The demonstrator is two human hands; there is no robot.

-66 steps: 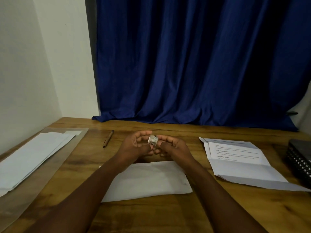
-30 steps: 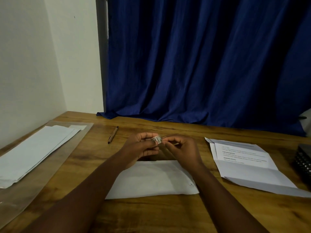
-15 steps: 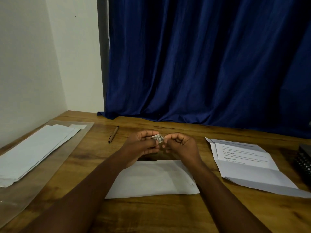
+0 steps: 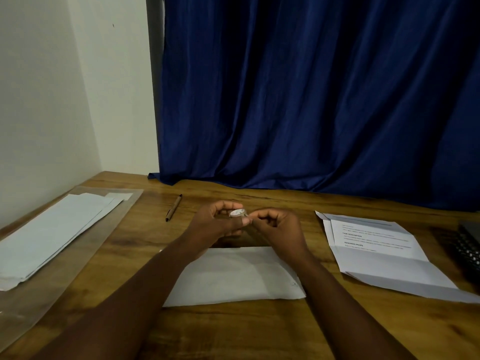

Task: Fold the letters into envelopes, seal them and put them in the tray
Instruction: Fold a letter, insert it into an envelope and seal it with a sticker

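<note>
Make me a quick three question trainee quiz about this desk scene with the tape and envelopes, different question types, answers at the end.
1. True or false: the pen lies on the envelope.
2. Which hand grips the tape roll? A) left hand B) right hand C) neither
3. Fill in: the printed letter lies to the person's ____ of the envelope.

Key: 1 false, it lies on the table, apart from it. 2 A; the right hand's fingers pinch at the roll's edge. 3 right.
</note>
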